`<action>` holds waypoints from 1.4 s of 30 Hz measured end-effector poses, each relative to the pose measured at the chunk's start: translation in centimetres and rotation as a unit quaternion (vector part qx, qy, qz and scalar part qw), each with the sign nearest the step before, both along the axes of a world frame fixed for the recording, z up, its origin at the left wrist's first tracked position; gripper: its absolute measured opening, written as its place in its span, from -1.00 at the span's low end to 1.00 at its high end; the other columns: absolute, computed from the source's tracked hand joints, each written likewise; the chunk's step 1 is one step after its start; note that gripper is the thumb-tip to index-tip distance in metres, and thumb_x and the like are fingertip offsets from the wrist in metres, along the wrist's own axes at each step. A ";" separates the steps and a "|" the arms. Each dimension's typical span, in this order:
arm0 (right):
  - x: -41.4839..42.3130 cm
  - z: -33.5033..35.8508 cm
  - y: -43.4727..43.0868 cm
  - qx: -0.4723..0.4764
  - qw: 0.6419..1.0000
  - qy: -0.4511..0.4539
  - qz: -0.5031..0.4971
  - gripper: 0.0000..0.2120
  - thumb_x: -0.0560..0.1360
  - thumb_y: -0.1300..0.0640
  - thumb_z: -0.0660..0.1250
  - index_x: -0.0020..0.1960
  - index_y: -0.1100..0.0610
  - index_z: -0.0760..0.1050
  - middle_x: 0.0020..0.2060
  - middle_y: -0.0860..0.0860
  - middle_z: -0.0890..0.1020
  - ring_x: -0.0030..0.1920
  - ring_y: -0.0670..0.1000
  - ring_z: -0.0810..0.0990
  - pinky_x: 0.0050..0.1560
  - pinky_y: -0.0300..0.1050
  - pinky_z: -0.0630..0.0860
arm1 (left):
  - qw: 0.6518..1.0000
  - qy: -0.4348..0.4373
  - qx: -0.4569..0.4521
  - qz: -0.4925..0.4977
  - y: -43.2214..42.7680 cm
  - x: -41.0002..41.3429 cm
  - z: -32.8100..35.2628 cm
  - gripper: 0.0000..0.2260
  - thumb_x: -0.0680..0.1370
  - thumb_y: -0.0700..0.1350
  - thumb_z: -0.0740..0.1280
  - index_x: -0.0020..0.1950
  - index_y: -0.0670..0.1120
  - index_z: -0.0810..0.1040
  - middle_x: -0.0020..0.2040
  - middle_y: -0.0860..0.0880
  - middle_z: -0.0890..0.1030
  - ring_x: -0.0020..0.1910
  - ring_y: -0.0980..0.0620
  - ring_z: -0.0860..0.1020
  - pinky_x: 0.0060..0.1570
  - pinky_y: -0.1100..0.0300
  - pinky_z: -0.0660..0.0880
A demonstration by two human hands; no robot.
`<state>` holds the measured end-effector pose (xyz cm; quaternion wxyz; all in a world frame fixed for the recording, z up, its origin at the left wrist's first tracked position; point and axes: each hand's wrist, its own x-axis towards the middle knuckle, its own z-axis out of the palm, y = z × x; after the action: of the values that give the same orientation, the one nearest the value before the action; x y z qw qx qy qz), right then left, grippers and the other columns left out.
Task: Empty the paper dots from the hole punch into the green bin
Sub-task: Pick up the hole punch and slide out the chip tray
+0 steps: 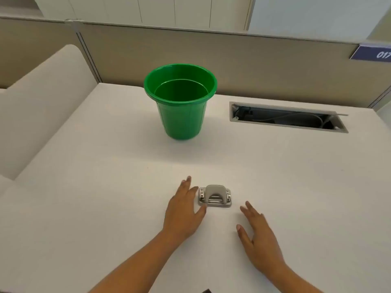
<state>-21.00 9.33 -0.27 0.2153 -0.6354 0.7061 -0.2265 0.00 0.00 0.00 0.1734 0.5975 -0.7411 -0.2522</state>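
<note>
A small grey and metal hole punch sits flat on the white desk near the front. My left hand lies just to its left, fingers apart, with thumb and fingertips at the punch's left end; it holds nothing. My right hand hovers open to the lower right of the punch, a short gap away. The green bin stands upright further back, centre-left, with its mouth open and nothing visible inside.
An open cable slot is cut into the desk at the back right. A beige partition wall runs along the far edge, carrying a blue number plate. A white padded seat back stands to the left.
</note>
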 end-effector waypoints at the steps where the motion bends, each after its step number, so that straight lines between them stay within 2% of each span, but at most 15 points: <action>1: -0.1 0.0 -0.1 -0.022 0.999 -0.041 -0.017 -0.58 0.56 0.12 0.35 0.40 -0.02 0.43 0.47 -0.14 0.34 0.45 -0.07 0.36 0.47 -0.05 0.25 | 1.000 0.012 -0.001 -0.019 -0.7 -0.7 0.2 -0.48 0.53 0.11 0.27 0.46 -0.02 0.34 0.62 0.01 0.11 0.56 0.03 0.11 0.44 0.07 0.19; 4: 0.6 1.0 0.1 -0.030 0.994 -0.102 -0.024 -0.51 0.51 0.22 0.40 0.23 -0.28 0.38 0.33 -0.12 0.54 0.12 -0.09 0.58 0.29 -0.03 0.49 | 0.997 -0.043 0.010 -0.066 -2.1 -2.6 1.7 -0.49 0.50 0.10 0.33 0.41 -0.01 0.37 0.49 0.00 0.39 0.41 -0.04 0.36 0.33 0.06 0.31; 7: 0.9 1.5 0.0 -0.023 0.991 -0.128 -0.037 -0.47 0.49 0.30 0.41 0.18 -0.29 0.40 0.18 -0.10 0.64 0.09 -0.24 0.62 0.18 -0.38 0.47 | 0.998 -0.038 0.032 -0.035 -2.9 -3.4 2.4 -0.66 0.45 0.08 0.39 0.16 0.00 0.48 0.10 -0.01 0.60 0.08 -0.07 0.52 0.02 0.09 0.43; 9: 1.0 1.7 -0.1 -0.004 0.988 -0.148 -0.046 -0.52 0.48 0.33 0.40 0.12 -0.24 0.47 0.10 -0.10 0.67 0.03 -0.25 0.63 0.04 -0.48 0.48 | 0.997 -0.040 0.062 -0.016 -3.3 -3.3 2.9 -0.74 0.40 0.07 0.41 0.00 0.00 0.48 -0.05 0.00 0.60 -0.05 -0.05 0.54 -0.13 0.10 0.45; 12: 1.2 2.0 -0.1 0.053 0.981 -0.176 -0.067 -0.66 0.47 0.29 0.42 0.01 -0.17 0.58 -0.05 -0.12 0.72 -0.11 -0.24 0.65 -0.15 -0.52 0.46 | 0.991 -0.062 0.115 -0.024 -3.6 -3.1 3.2 -0.72 0.34 0.11 0.44 -0.17 0.03 0.40 -0.14 0.05 0.55 -0.17 -0.01 0.51 -0.27 0.15 0.38; 14: 1.2 1.9 -0.3 0.100 0.968 -0.205 -0.103 -0.75 0.47 0.22 0.44 -0.05 -0.15 0.63 -0.24 -0.02 0.75 -0.22 -0.18 0.65 -0.21 -0.46 0.48 | 0.984 -0.090 0.149 -0.045 -3.6 -2.8 3.2 -0.69 0.31 0.16 0.44 -0.24 0.03 0.38 -0.18 0.04 0.53 -0.21 -0.01 0.50 -0.31 0.17 0.35; 16: 1.3 1.9 -0.4 0.125 0.953 -0.242 -0.135 -0.82 0.47 0.22 0.43 -0.08 -0.07 0.66 -0.31 0.06 0.75 -0.27 -0.10 0.68 -0.15 -0.30 0.56 | 0.978 -0.109 0.166 -0.057 -3.2 -2.5 3.1 -0.67 0.28 0.19 0.41 -0.32 0.02 0.36 -0.25 0.05 0.51 -0.28 -0.01 0.48 -0.37 0.19 0.32; 19: 1.7 2.1 -0.8 0.137 0.919 -0.321 -0.182 -0.85 0.50 0.32 0.37 -0.10 0.12 0.67 -0.28 0.12 0.74 -0.28 0.06 0.69 -0.16 -0.02 0.61 | 0.978 -0.066 0.193 -0.031 -2.1 -2.2 2.8 -0.68 0.25 0.15 0.39 -0.38 -0.01 0.32 -0.34 0.03 0.45 -0.36 0.00 0.42 -0.39 0.19 0.29; 23: 2.7 2.8 -0.9 0.178 0.862 -0.411 -0.238 -0.90 0.56 0.26 0.33 -0.07 0.18 0.63 -0.12 0.16 0.73 -0.33 0.04 0.66 -0.32 -0.12 0.57 | 0.977 0.024 0.211 0.014 -0.2 -2.0 3.1 -0.68 0.25 0.10 0.39 -0.39 -0.02 0.30 -0.39 0.02 0.43 -0.41 0.01 0.41 -0.40 0.16 0.31; 27: 4.0 4.4 -1.0 0.179 0.826 -0.481 -0.233 -0.78 0.64 -0.01 0.20 0.11 0.04 0.58 0.04 0.04 0.70 -0.09 0.14 0.73 -0.11 0.01 0.62 | 0.953 0.167 0.241 0.082 1.6 -2.6 4.6 -0.73 0.30 0.05 0.41 -0.36 -0.06 0.37 -0.35 -0.08 0.63 -0.38 -0.06 0.64 -0.38 0.06 0.58; 29: 4.6 5.6 -1.1 0.178 0.785 -0.550 -0.222 -0.66 0.65 -0.09 0.13 0.15 0.02 0.63 0.02 0.05 0.75 -0.03 0.19 0.75 0.00 0.11 0.64 | 0.940 0.217 0.244 0.095 2.4 -3.1 5.9 -0.74 0.33 0.04 0.41 -0.34 -0.07 0.39 -0.30 -0.14 0.70 -0.40 0.00 0.66 -0.37 0.06 0.61; 32: 4.9 7.6 -1.4 0.177 0.725 -0.633 -0.205 -0.56 0.63 -0.16 0.08 0.18 0.04 0.65 0.06 0.17 0.74 0.07 0.19 0.72 -0.04 0.10 0.67 | 0.948 0.227 0.205 0.093 3.9 -3.6 7.6 -0.71 0.33 0.12 0.41 -0.33 -0.05 0.41 -0.20 -0.15 0.66 -0.27 -0.08 0.65 -0.26 -0.03 0.60; 36: 5.2 8.8 -1.4 0.180 0.721 -0.643 -0.186 -0.53 0.62 -0.20 0.05 0.13 -0.04 0.68 0.09 0.14 0.74 0.07 0.11 0.72 0.12 0.11 0.60 | 0.967 0.224 0.101 0.063 5.3 -3.4 9.8 -0.74 0.42 0.26 0.33 -0.21 0.09 0.45 -0.18 0.08 0.58 -0.25 0.15 0.56 -0.29 0.23 0.50; 39: 5.6 9.4 -1.2 0.192 0.695 -0.673 -0.164 -0.53 0.57 -0.22 0.09 0.15 -0.01 0.67 0.11 0.13 0.73 0.08 0.08 0.72 -0.03 0.00 0.64 | 0.962 0.255 0.087 0.050 5.6 -3.4 11.2 -0.78 0.50 0.27 0.27 -0.06 0.15 0.48 -0.15 0.17 0.65 -0.19 0.25 0.62 -0.20 0.19 0.60; 42: 5.7 10.2 -1.2 0.196 0.647 -0.722 -0.147 -0.51 0.60 -0.20 0.09 0.22 0.05 0.63 0.18 0.11 0.70 0.15 0.06 0.69 -0.05 -0.04 0.65 | 0.956 0.280 0.063 0.067 5.8 -3.6 11.9 -0.79 0.55 0.24 0.23 -0.08 0.14 0.52 -0.18 0.16 0.66 -0.17 0.21 0.63 -0.12 0.10 0.61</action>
<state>-15.28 8.15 9.93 0.7402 -0.1014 0.4394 -0.4988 -3.62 5.83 11.93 0.3522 0.5609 -0.6040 -0.4433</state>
